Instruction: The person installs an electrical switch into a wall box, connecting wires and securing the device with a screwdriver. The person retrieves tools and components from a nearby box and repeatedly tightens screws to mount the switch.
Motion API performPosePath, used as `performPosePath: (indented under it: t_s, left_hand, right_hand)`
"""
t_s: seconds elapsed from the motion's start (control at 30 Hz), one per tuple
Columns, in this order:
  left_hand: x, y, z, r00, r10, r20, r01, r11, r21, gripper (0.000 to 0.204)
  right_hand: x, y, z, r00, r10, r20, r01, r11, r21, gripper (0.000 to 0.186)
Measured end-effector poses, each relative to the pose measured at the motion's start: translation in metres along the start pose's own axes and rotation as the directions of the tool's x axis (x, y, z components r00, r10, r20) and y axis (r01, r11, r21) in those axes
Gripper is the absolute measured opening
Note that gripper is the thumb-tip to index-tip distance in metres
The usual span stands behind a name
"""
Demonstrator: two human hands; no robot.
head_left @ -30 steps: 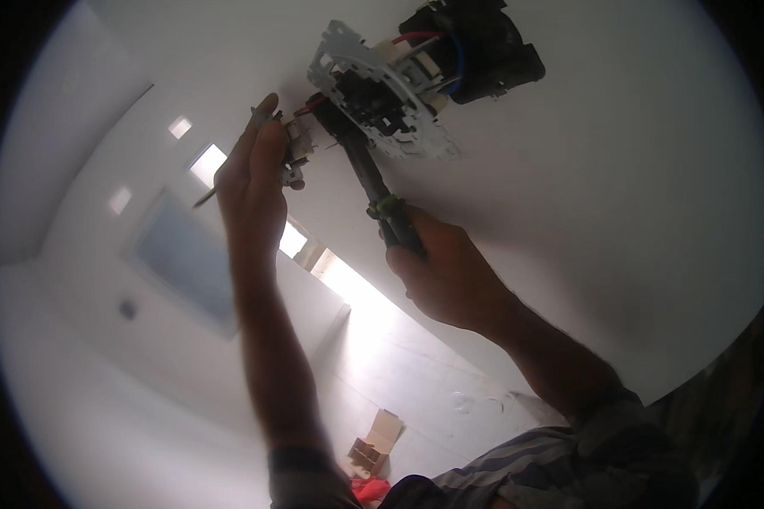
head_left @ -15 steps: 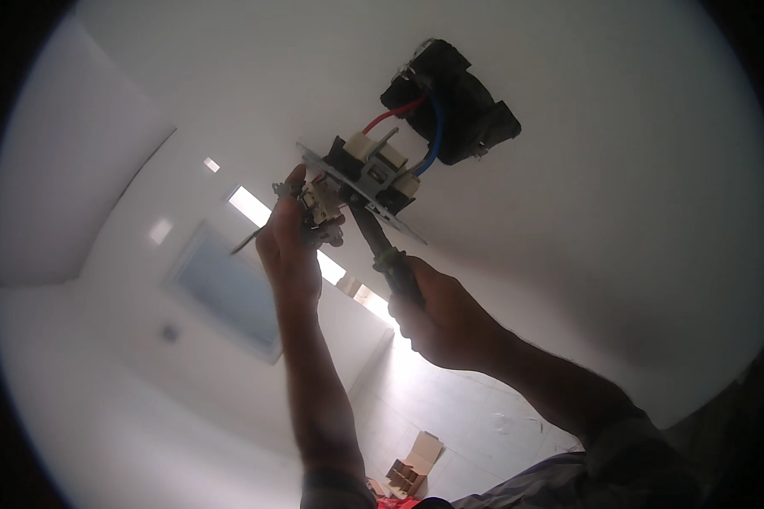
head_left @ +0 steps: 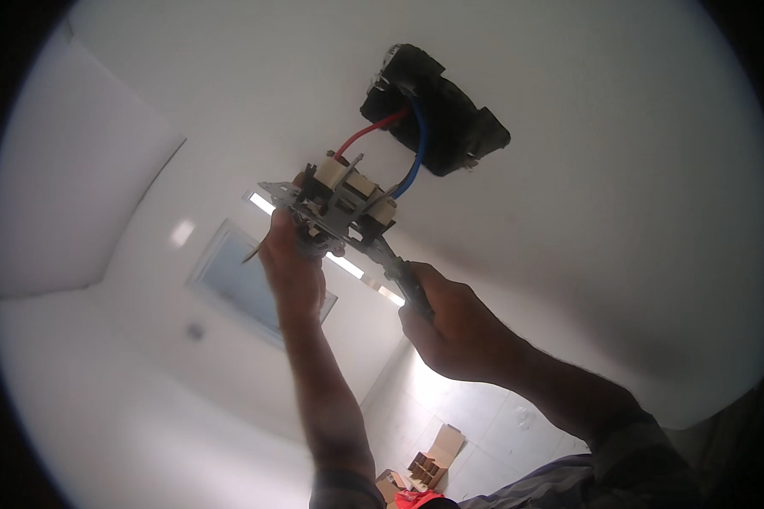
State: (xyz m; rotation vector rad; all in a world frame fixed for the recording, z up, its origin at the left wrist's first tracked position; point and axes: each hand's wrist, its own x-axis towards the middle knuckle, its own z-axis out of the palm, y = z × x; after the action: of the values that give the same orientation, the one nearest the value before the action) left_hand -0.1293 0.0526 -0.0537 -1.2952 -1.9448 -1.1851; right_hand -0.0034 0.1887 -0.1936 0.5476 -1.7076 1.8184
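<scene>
A wired socket insert (head_left: pixel 352 193), cream and black on a grey metal frame, hangs by a red wire (head_left: pixel 367 134) and a blue wire (head_left: pixel 418 157) from the black recessed wall box (head_left: pixel 454 127). My left hand (head_left: pixel 293 267) is closed on a second insert (head_left: pixel 314 242) with metal parts, mostly hidden below the wired one. A short, thin pale piece (head_left: pixel 251 253) sticks out beside that hand. My right hand (head_left: pixel 458 327) grips a dark-handled tool (head_left: pixel 412 284), its tip reaching the wired insert's frame edge. The tool's exact kind cannot be made out.
The white wall (head_left: pixel 586 170) surrounds the box. Below, an opened cardboard box with dividers (head_left: pixel 429 467) rests on the light tiled floor (head_left: pixel 484 424), beside a red item (head_left: pixel 418 499). A bluish panel (head_left: pixel 238 276) shows at the left.
The wired insert has shifted left and down, now covering more of the insert in my left hand. The tool in my right hand has moved slightly right and down. The view has shifted too.
</scene>
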Motion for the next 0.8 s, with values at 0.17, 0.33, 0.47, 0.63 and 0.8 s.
performPosePath:
  t_s: [0.17, 0.33, 0.47, 0.63, 0.8]
  left_hand:
    - [0.0, 0.002, 0.002, 0.995, -0.101, -0.003, 0.095, 0.947, -0.307, 0.061]
    - [0.001, -0.009, 0.005, 0.989, -0.116, -0.096, 0.075, 0.933, -0.353, 0.058]
    - [-0.001, -0.015, 0.005, 0.983, -0.116, -0.144, 0.054, 0.926, -0.375, 0.054]
    - [-0.002, -0.015, 0.011, 0.978, -0.111, -0.179, 0.028, 0.911, -0.411, 0.054]
    - [-0.002, -0.016, 0.008, 0.973, -0.139, -0.184, 0.051, 0.908, -0.415, 0.057]
  right_hand:
    - [0.007, -0.002, 0.001, 0.999, 0.028, 0.021, -0.029, 0.998, 0.054, 0.028]
    - [0.013, 0.001, 0.001, 0.999, -0.016, 0.034, 0.017, 1.0, -0.019, 0.032]
    - [0.015, 0.0, 0.001, 0.999, -0.02, 0.045, 0.023, 0.998, -0.061, 0.035]
    - [0.014, 0.005, 0.0, 0.997, -0.073, 0.03, 0.076, 0.994, -0.083, 0.028]
    - [0.014, 0.008, 0.003, 0.996, -0.089, -0.005, 0.087, 0.989, -0.123, 0.035]
